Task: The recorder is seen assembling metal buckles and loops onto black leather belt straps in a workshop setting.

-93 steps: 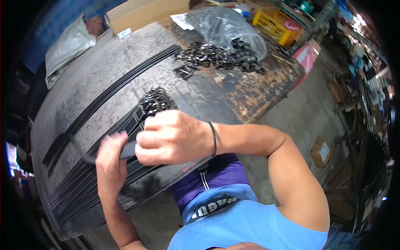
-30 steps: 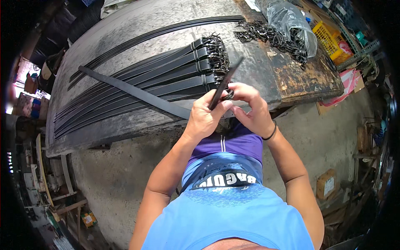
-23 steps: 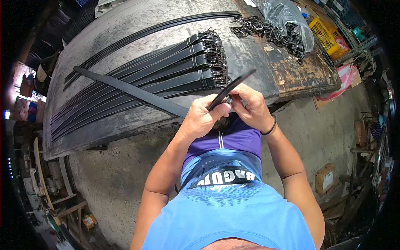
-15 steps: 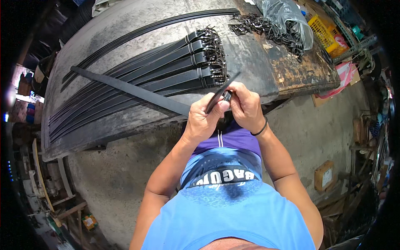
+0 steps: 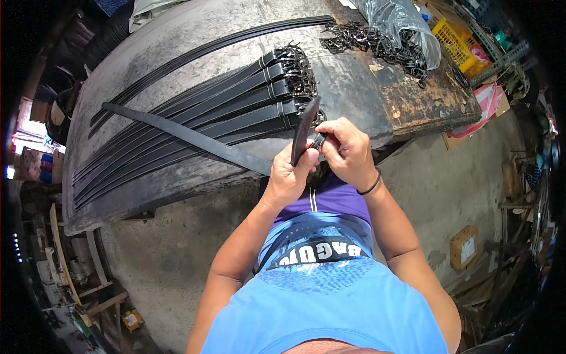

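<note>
My left hand (image 5: pixel 289 179) is closed around a black belt (image 5: pixel 194 134) near one end. The belt's long part slants away left across the table, over other belts, while its short end curls up above my fingers. Between my two hands sits a small dark metal buckle (image 5: pixel 318 140), pinched by my right hand (image 5: pixel 349 150) beside the belt. Just beyond my hands lies a fanned stack of finished-looking black belts (image 5: pixel 236 106), their buckles (image 5: pixel 299 71) bunched at the right end.
The worn grey table (image 5: pixel 112 203) carries a bundle of plain black straps (image 5: pixel 206 44) at the back. Loose buckles (image 5: pixel 377 44) are heaped at the far right by a clear plastic bag (image 5: pixel 407 23). A yellow crate (image 5: pixel 454 44) stands beyond, and a cardboard box (image 5: pixel 464 246) is on the floor at right.
The belt's short end has swung from lying rightward over my right fingers to standing upright. My right hand has drawn slightly down and away from that strap, keeping hold of the buckle.
</note>
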Tool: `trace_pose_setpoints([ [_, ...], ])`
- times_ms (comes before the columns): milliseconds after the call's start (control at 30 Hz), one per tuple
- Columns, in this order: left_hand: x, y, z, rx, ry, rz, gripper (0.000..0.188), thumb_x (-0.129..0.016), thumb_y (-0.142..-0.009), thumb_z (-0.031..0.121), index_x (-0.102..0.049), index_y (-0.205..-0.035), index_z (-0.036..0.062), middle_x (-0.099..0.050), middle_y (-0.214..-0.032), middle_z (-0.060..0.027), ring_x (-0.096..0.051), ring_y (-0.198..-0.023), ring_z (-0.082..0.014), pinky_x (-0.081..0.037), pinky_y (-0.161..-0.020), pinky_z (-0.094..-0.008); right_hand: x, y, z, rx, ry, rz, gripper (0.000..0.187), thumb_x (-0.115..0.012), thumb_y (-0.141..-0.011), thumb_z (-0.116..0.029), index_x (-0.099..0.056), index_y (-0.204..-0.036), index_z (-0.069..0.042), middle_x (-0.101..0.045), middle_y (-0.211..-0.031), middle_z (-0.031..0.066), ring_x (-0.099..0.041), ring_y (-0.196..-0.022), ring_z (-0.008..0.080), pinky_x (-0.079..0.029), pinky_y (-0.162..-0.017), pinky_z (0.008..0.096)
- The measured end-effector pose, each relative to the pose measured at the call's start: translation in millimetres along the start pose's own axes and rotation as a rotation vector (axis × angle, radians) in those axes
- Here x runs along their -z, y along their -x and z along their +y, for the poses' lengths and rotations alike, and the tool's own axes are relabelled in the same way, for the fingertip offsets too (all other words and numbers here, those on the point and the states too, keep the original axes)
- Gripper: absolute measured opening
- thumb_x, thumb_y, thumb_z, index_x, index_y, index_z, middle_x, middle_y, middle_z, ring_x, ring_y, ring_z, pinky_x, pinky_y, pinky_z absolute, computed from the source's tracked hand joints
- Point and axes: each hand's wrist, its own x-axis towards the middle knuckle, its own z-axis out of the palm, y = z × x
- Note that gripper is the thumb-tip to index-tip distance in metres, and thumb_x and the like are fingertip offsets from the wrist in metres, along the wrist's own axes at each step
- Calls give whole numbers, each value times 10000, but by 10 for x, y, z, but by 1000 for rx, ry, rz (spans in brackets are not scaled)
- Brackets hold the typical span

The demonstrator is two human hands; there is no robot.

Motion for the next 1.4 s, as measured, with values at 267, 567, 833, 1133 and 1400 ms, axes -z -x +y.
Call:
trace_pose_setpoints([
  [267,40,-30,81,-15,4,36,249,-564,-918,256,-588,-965,12,-542,-716,7,-487,-629,-57,-415,-569,-199,-36,59,79,-154,-488,-95,358,-561,-738,46,-547,-1092,-7,-592,-965,126,-626,-783,204,-510,-674,288],
  [567,185,-105,241,130,78,-68,301,-594,-899,295,-633,-1007,16,-514,-670,33,-418,-572,-42,-344,-504,-197,-135,116,68,311,-111,-16,503,-711,-681,12,-530,-1146,-45,-554,-1108,152,-587,-948,289,-512,-795,358],
  [833,111,-77,210,185,41,-148,464,-377,-961,441,-408,-1186,36,-527,-672,-41,-550,-563,-125,-440,-526,-231,242,-27,96,-268,-639,146,245,-593,-886,-115,-550,-1089,16,-610,-925,70,-607,-787,127,-499,-738,255],
  [1133,44,184,168,211,-205,-93,243,-431,-964,228,-503,-1127,64,-617,-767,-50,-603,-691,-127,-501,-645,-287,391,-355,-96,-226,-356,109,241,-555,-853,-32,-582,-1083,37,-604,-931,62,-595,-782,118,-479,-724,244],
  [1400,-23,286,94,-126,-319,96,180,-466,-932,265,-502,-979,95,-595,-623,-133,-615,-663,-362,-462,-608,-447,601,-309,-105,-166,-555,-88,287,-530,-896,-53,-513,-1162,54,-595,-938,99,-578,-812,133,-486,-711,253],
])
